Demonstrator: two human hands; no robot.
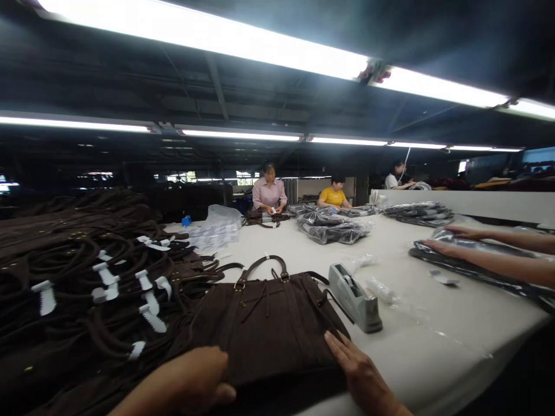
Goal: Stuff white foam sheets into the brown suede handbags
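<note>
A dark brown fabric handbag (269, 329) with two handles lies on the pale table in front of me, its handles pointing away. White tape wraps the top of one handle. My left hand (197, 375) is curled closed at the bag's lower left edge; its fingertips are hidden and slightly blurred. With fingers stretched out, my right hand (358, 367) rests against the bag's lower right corner. A grey tape dispenser (355, 297) stands just right of the bag. To the left is a heap of similar brown bags (87, 289), several with white strips on their handles.
At right, another person's hands (451, 245) press on a plastic-wrapped bag (477, 266). More wrapped bags (332, 225) lie further back, beside clear plastic sheets (217, 228). Several people sit at the far side. Crumpled film (384, 289) lies beyond the dispenser.
</note>
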